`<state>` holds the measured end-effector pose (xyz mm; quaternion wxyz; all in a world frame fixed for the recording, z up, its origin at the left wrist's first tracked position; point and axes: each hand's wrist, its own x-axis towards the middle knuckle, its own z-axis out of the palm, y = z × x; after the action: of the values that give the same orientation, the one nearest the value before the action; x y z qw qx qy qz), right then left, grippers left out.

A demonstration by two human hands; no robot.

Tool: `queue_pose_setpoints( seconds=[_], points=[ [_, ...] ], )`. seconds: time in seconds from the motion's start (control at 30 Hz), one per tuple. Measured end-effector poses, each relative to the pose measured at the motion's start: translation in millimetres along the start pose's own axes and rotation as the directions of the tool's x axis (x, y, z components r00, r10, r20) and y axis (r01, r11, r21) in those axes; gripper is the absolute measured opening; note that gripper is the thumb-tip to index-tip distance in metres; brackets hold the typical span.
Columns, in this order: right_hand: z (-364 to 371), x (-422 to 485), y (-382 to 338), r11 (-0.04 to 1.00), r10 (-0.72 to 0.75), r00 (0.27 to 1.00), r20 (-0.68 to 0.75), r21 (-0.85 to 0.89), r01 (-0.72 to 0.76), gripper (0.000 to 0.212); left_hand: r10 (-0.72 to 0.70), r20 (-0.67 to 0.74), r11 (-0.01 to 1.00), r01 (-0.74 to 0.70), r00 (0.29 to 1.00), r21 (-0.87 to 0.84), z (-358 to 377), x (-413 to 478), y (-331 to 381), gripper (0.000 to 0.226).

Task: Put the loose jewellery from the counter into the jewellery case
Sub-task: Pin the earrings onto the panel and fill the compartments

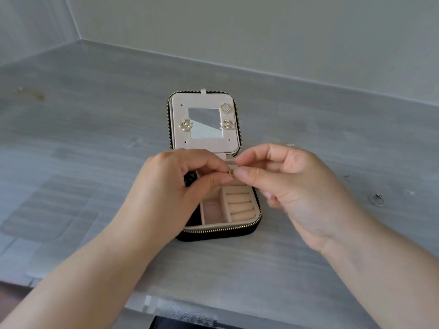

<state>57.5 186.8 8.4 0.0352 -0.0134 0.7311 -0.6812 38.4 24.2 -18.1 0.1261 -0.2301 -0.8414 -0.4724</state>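
In the head view, a black jewellery case (pixel 215 233) lies open on the grey counter (pixel 95 138), with its lid (pixel 178 143) folded back, away from the person. The lid carries a pale panel with a small mirror (pixel 205 122) in the middle. A pearl earring (pixel 185 125) is pinned to the panel left of the mirror and a second pearl earring (pixel 227 124) right of it. A diamond-shaped stud (pixel 224 108) sits at the upper right corner of the mirror. The near half of the case has beige compartments, with the ring rolls (pixel 240 203) on its right side. Both hands are above this near half. The left hand (pixel 171 186) and the right hand (pixel 297 186) meet at the fingertips, and each pinches a small gold piece (pixel 230 172) between thumb and forefinger; what kind of piece it is I cannot tell. The other fingers of both hands are curled. On the counter, well to the right of the case, lies a thin silver hoop (pixel 376 199), and a tiny piece (pixel 290 145) shows just behind the right hand.
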Motion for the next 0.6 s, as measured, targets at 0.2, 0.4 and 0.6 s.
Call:
queue_pose_setpoints(
  seconds=[0.2,0.4,0.6],
  points=[
    [-15,11,-2,0.798,-0.324,0.920,0.222,-0.458,0.391,0.019,-0.013,0.040,1.000,0.013,0.999,-0.017,1,1,-3,0.008],
    [-15,13,9,0.757,-0.430,0.869,0.244,-0.428,0.494,0.020,-0.019,0.053,1.000,0.018,0.998,0.023,0,3,-4,0.006],
    [-18,14,20,0.753,-0.464,0.853,0.238,-0.402,0.521,0.019,-0.011,0.071,0.999,0.008,0.997,0.046,2,3,-5,0.008]
  ],
)
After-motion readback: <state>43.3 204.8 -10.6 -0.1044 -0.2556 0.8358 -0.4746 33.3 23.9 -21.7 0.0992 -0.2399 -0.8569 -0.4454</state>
